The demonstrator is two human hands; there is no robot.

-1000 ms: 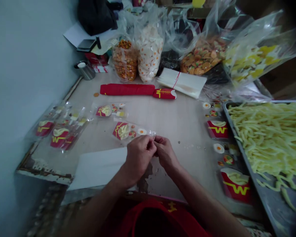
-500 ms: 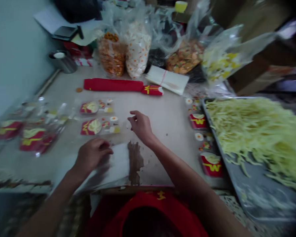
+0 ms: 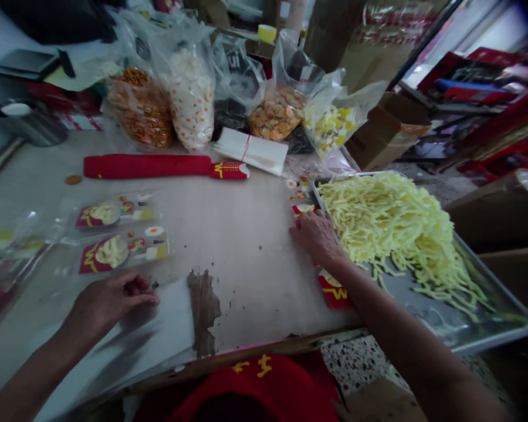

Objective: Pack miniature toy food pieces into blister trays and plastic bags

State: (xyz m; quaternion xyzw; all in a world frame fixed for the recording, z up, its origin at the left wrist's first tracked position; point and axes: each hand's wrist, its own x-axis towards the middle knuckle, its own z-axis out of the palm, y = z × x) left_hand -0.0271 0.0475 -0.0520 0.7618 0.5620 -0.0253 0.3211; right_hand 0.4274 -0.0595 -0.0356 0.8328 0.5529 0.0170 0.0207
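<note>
Red cloth [image 3: 264, 387] with yellow marks sits right at the edge of your table [image 3: 242, 223], and past it a white sheet [image 3: 171, 316] lies flat, perhaps to give you a smooth surface to work over. Your left hand [image 3: 118, 299] hangs above it, fingers loosely curled, with nothing visible in them. Nearer packet [image 3: 333, 290] on your right is partly covered by your right arm [image 3: 391, 319], probably lined up with its neighbour for easy reach. Your right hand [image 3: 314, 234] is over that neighbour, the farther packet [image 3: 302, 209], just beside the metal tray [image 3: 405, 290]; its back hides the fingertips, so I can't tell whether they grip it. The tray's raised rim likely keeps the pale yellow strips [image 3: 387, 217] contained. Over on your left, the two filled packets [image 3: 99, 258] lie side by side, apparently so neither covers the other. Farther off come a long red stack [image 3: 147, 166] and a bundle of clear sleeves [image 3: 264, 153], its band [image 3: 246, 148] seemingly holding them together, then bulging plastic bags [image 3: 191, 99], perhaps grouped so their contents stay in view
</note>
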